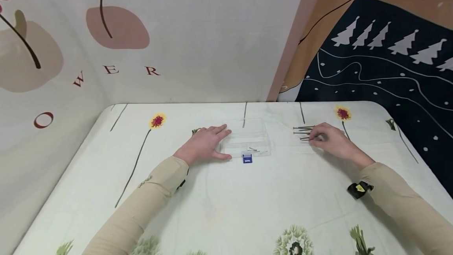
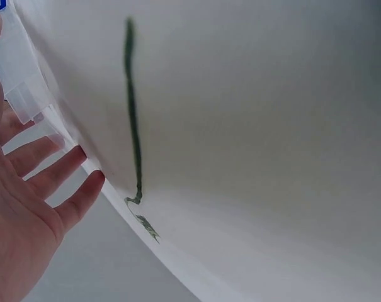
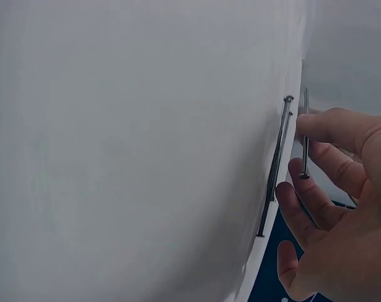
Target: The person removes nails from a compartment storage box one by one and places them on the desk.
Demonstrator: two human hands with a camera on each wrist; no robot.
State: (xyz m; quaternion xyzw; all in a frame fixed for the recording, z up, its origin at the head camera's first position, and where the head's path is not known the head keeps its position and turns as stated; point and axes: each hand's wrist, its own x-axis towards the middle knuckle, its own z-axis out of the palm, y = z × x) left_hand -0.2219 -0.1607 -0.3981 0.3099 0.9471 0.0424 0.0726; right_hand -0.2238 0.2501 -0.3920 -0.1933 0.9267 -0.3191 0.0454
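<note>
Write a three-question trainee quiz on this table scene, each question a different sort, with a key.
1. True or false: the left hand rests flat against the clear plastic box.
2. Multiple choice: the right hand is at A) the blue latch, B) the row of nails, C) a screwdriver.
3. Fill in: a few small nails lie inside the ____.

Key
1. True: its fingers are straight, along the box's left side.
2. B: the right wrist view shows the fingers pinching one nail, with others lying on the flowered tablecloth.
3. Box.
</note>
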